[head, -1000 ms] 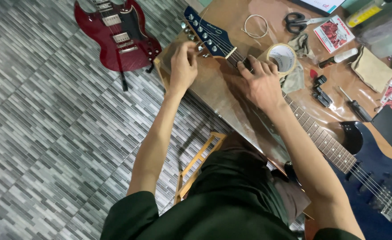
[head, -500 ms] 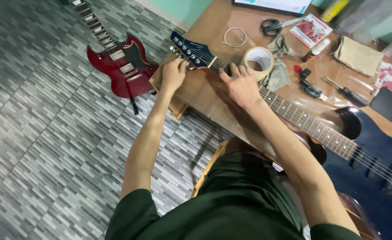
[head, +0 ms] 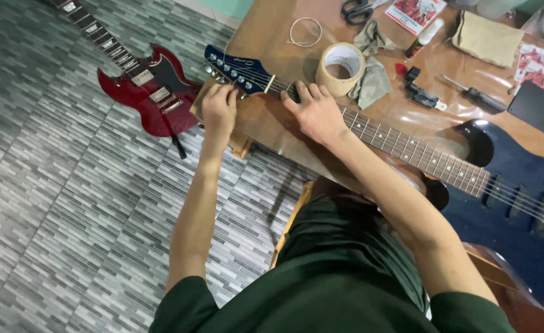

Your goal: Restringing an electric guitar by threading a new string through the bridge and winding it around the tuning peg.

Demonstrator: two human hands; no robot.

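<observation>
Hands (head: 219, 108) on glossy blue headstock (head: 238, 69), perhaps gripping.

Even, fairly bright indoor light gives soft glare on the glossy tabletop (head: 284, 123) and the blue guitar (head: 506, 203) body, faint shadows on the tiled floor (head: 50, 203), mild wide-angle bending at the edges, and sharp focus throughout.

A brown tabletop (head: 272, 37) is carrying a blue electric guitar (head: 506, 197) lying across it, its headstock (head: 238, 68) reaching the left edge. A tape roll (head: 341, 68), grey cloth (head: 370, 80), coiled string (head: 304, 31), scissors (head: 357, 8) and screwdriver (head: 475, 94) are lying toward the far edge. A red guitar (head: 152, 92) is lying on the grey tiled floor (head: 56, 203).
</observation>
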